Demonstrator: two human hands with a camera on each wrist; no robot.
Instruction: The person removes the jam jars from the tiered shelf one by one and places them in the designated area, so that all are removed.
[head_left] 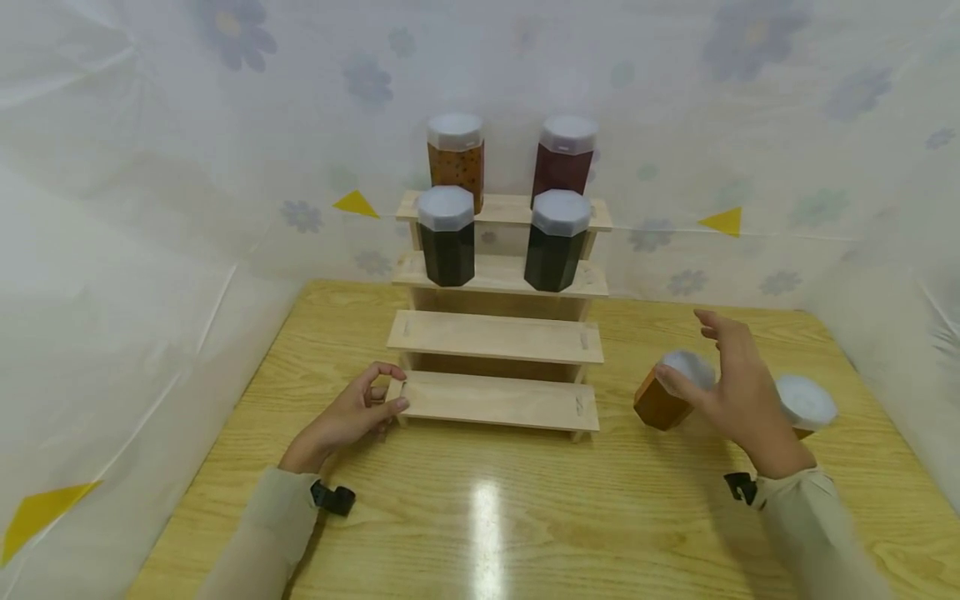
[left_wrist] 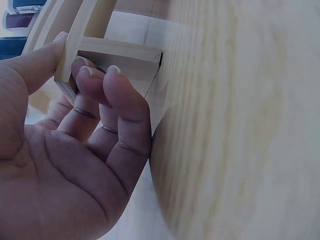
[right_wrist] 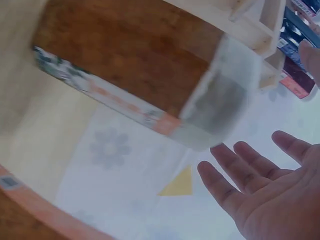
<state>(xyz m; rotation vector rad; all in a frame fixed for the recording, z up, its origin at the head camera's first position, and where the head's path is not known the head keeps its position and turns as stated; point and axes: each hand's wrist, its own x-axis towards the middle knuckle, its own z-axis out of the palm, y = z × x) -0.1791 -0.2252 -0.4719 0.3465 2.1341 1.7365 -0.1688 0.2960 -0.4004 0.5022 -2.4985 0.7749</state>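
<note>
A wooden tiered shelf [head_left: 495, 400] stands in the middle of the table. My left hand [head_left: 352, 417] grips the left end of its lowest step, thumb on top and curled fingers around the board's end; the left wrist view shows the fingertips against the wood [left_wrist: 120, 46]. To the shelf's right is a jar with orange-brown contents [head_left: 660, 404] and a white lid. My right hand [head_left: 738, 396] is beside that jar, fingers spread and the thumb overlapping the lid in the head view. In the right wrist view the jar [right_wrist: 130, 55] appears large and tilted, with the fingertips near its lid.
Another white-lidded jar [head_left: 806, 402] stands right of my right hand, partly hidden by it. On the second-highest step are two dark jars [head_left: 450, 254]; an orange speckled jar [head_left: 456, 167] and a dark red jar [head_left: 561, 171] stand on top. A flowered sheet [head_left: 645, 100] hangs behind.
</note>
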